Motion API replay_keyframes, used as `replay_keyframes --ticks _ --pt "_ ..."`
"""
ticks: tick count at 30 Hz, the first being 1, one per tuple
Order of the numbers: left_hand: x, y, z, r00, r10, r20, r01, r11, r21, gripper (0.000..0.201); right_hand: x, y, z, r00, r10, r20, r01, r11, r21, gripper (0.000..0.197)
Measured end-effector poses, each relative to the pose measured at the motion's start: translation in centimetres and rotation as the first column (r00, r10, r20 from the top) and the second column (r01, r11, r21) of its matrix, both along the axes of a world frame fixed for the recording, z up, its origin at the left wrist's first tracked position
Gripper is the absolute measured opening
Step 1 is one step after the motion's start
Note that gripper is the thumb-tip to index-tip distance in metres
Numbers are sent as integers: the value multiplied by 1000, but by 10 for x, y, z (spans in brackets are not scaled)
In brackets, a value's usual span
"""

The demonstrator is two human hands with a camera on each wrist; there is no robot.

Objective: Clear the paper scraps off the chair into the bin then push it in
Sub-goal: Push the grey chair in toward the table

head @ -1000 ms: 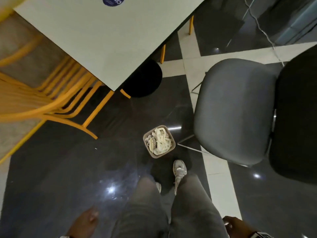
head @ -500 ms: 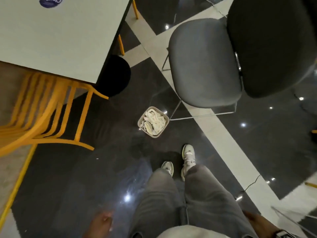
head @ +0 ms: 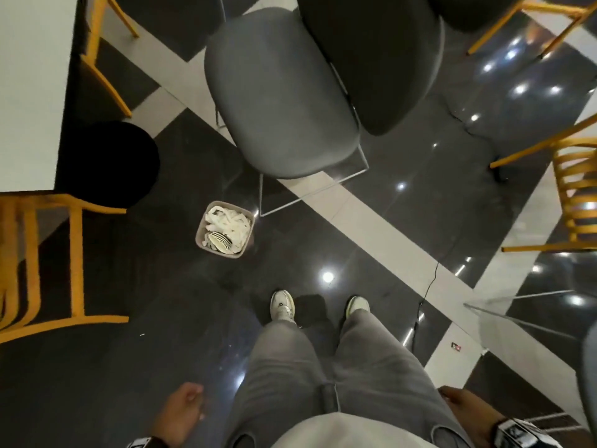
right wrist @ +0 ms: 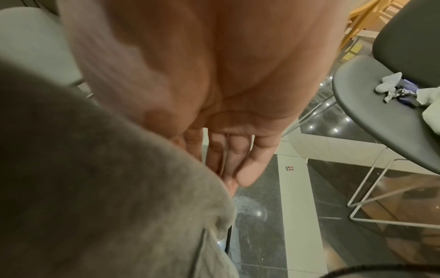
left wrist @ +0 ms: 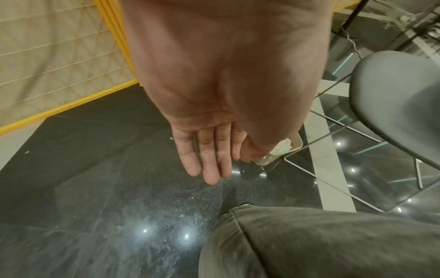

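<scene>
A grey chair [head: 281,92] with a dark backrest [head: 371,59] stands ahead of me, its seat bare. A small beige bin [head: 224,229] holding white paper scraps [head: 232,221] sits on the floor by the chair's front left leg. In the right wrist view a second grey chair [right wrist: 381,112] carries white scraps [right wrist: 222,84] and dark bits. My left hand [head: 190,399] hangs empty beside my left leg, fingers straight [left wrist: 209,165]. My right hand [head: 452,396] hangs by my right thigh, its fingers [right wrist: 247,169] straight and empty.
A white table [head: 29,92] and a black round stool [head: 106,163] are at the left. Yellow chairs [head: 48,253] stand left and right [head: 575,195]. A small wrapper [head: 456,346] lies on the white floor stripe. I stand on glossy dark tiles.
The view has swung to the right, so the table slid left and the yellow chairs at the right appeared. My feet stepped apart. Both hands still hang empty.
</scene>
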State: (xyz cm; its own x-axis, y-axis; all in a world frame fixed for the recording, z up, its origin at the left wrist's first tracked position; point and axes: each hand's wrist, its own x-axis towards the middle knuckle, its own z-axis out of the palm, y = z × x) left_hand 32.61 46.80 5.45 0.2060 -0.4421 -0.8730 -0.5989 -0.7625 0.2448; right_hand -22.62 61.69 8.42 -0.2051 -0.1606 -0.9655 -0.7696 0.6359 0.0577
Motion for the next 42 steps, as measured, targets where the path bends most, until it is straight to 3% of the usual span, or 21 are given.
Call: replay_keyframes --ticks 3,8,13,19,25,34,39,42 --pt "-37 -22 5 997 -77 16 77 997 -5 10 -20 16 -6 998 -57 12 58 997 -60 16" --pt "-102 -56 12 956 -288 52 288 958 2 15 -48 -4 19 976 -215 -28 211 972 -103 21" --pt "-172 -81 16 963 -258 74 261 965 -31 12 -125 -7 25 967 -251 52 257 948 -189 25" --pt "-291 -100 34 977 -202 75 209 971 -116 10 -224 -17 30 963 -242 119 262 942 -209 24" --pt "-379 -123 32 975 -222 21 223 970 -95 16 -280 -48 24 971 -193 138 216 959 -184 26" --pt "-471 -185 9 954 -299 0 299 953 -55 14 -373 -140 29 981 -158 110 168 982 -82 23" --pt "-527 -244 0 953 -303 -19 301 952 -63 13 -446 -229 42 979 -189 72 196 974 -117 24" --pt "-557 -292 5 974 -219 -64 214 974 -70 13 -477 -298 55 992 -102 72 114 978 -174 26"
